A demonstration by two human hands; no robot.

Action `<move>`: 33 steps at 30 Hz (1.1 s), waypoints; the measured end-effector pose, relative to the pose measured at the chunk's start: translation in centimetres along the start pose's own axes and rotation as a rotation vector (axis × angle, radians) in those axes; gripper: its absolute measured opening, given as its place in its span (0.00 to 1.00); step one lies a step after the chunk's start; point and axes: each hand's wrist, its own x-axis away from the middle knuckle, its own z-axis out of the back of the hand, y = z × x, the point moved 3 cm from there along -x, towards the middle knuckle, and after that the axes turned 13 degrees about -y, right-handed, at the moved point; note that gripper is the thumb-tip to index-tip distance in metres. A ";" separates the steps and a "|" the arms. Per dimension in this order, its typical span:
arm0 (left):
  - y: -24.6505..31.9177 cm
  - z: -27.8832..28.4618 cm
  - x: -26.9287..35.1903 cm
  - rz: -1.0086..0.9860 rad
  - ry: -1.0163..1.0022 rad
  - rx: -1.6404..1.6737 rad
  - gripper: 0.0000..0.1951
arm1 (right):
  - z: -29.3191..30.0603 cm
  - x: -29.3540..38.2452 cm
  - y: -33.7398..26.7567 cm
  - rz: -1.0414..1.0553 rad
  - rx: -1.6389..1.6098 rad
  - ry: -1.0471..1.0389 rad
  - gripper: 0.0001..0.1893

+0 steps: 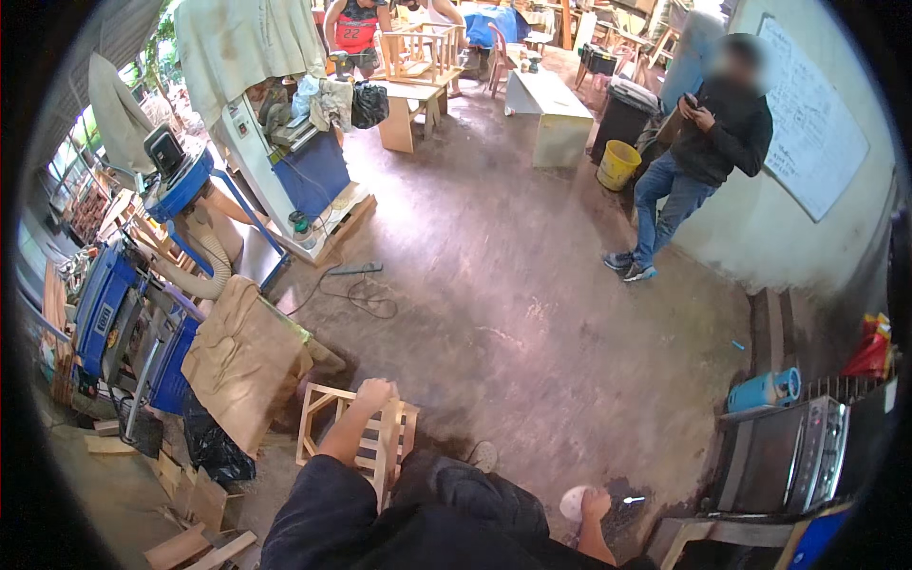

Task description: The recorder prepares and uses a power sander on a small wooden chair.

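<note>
My left hand [377, 394] is closed around the top of a small slatted frame of pale wood [388, 442], held upright beside my leg. Part of the frame is hidden by my forearm and dark clothing. Down at the right, my right hand [597, 503] has its fingers curled; whether anything is inside them cannot be made out. Just left of it shows a pale rounded thing [571, 503], perhaps the toe of a shoe. One shoe [484, 456] is visible between my hands. A white plastic spoon [633, 500] lies on the floor right of my right hand.
A cloth-draped board [235, 356] and blue machines [107, 313] line the left. Cable trails over the concrete floor [456, 285]. A person [727, 135] leans by a whiteboard [812, 121]. At right are a stove [784, 456] and blue gas cylinder [762, 390]; people work behind.
</note>
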 end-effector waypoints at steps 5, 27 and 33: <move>0.0 0.0 -0.5 -0.013 -0.014 0.080 0.10 | 0.5 -4.4 -11.0 0.111 -0.087 -0.081 0.19; 1.7 -3.1 -4.4 0.249 -0.024 0.366 0.10 | -4.5 -17.1 -32.0 0.424 0.404 -0.248 0.25; 1.9 -3.7 -2.5 0.296 0.206 0.503 0.07 | -3.7 -22.0 -43.1 0.704 0.273 -0.281 0.23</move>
